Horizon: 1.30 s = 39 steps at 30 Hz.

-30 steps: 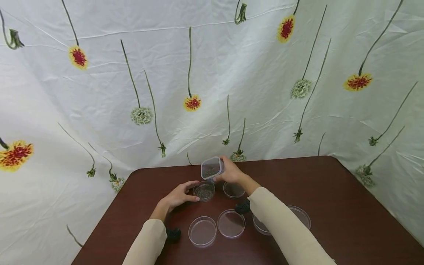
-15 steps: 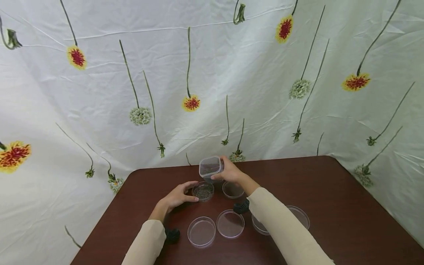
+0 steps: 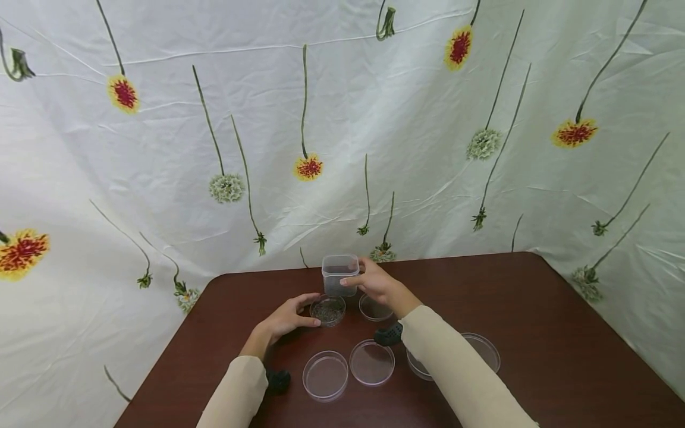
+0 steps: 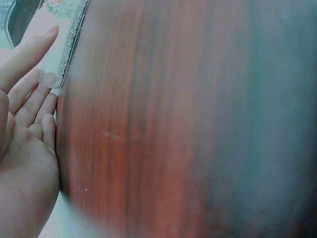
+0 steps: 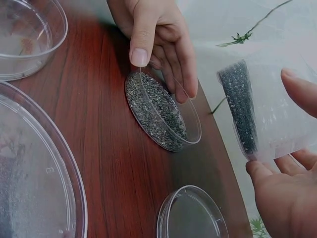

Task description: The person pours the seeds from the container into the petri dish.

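Observation:
My left hand (image 3: 286, 316) holds a round clear petri dish (image 3: 328, 311) at its side, thumb and fingers on opposite sides of the wall. In the right wrist view a layer of fine dark speckled grains (image 5: 146, 111) covers the dish's floor. My right hand (image 3: 381, 284) grips a clear, square plastic tub (image 3: 333, 288) just behind that dish, upright and apart from it. More of the same grains lie in the bottom of the tub (image 5: 277, 114). In the left wrist view only part of the dish (image 4: 67, 47) shows beside the left hand's thumb.
Another petri dish (image 3: 376, 308) stands right of the filled one. Nearer on the dark wooden table (image 3: 546, 333) are several more clear dishes, including one at front left (image 3: 325, 375); my right sleeve (image 3: 455, 356) partly covers others. A flowered white cloth (image 3: 342, 119) hangs behind.
The tub was tipped toward the dish. My right hand has turned it back upright, so its grains lie at the bottom. The left hand stays at the dish.

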Tool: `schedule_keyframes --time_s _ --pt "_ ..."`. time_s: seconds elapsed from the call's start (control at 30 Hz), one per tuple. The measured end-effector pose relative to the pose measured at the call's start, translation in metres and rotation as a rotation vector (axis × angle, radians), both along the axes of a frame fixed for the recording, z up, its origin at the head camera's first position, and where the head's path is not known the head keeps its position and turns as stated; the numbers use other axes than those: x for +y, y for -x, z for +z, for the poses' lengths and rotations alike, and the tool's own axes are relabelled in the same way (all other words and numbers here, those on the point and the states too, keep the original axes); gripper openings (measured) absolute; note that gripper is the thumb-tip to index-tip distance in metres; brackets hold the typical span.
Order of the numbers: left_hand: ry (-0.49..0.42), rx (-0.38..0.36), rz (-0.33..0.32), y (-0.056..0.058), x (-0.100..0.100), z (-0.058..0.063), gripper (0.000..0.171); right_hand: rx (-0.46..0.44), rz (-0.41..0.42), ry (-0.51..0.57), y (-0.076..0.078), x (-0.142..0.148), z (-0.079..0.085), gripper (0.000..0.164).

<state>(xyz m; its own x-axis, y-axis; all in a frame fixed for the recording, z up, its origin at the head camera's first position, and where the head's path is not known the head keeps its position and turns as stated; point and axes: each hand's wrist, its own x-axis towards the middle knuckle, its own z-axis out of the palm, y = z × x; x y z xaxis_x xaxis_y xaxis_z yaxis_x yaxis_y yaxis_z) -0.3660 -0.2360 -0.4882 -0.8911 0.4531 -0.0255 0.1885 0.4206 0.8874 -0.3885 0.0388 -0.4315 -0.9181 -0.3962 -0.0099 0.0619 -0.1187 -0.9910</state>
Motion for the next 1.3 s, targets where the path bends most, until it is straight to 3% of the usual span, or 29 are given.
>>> schedule_keyframes --time_s 0.57,0.97,1.3 --pt "-0.001 0.001 -0.009 0.001 0.003 0.000 0.073 0.009 0.013 0.001 0.000 0.014 0.001 0.078" --pt "0.004 0.010 -0.007 0.000 0.001 0.001 0.074 0.023 0.004 -0.021 0.000 0.040 0.005 0.083" --pt "0.005 0.016 -0.001 0.000 -0.001 0.000 0.073 0.048 0.000 -0.023 0.002 0.062 0.005 0.078"
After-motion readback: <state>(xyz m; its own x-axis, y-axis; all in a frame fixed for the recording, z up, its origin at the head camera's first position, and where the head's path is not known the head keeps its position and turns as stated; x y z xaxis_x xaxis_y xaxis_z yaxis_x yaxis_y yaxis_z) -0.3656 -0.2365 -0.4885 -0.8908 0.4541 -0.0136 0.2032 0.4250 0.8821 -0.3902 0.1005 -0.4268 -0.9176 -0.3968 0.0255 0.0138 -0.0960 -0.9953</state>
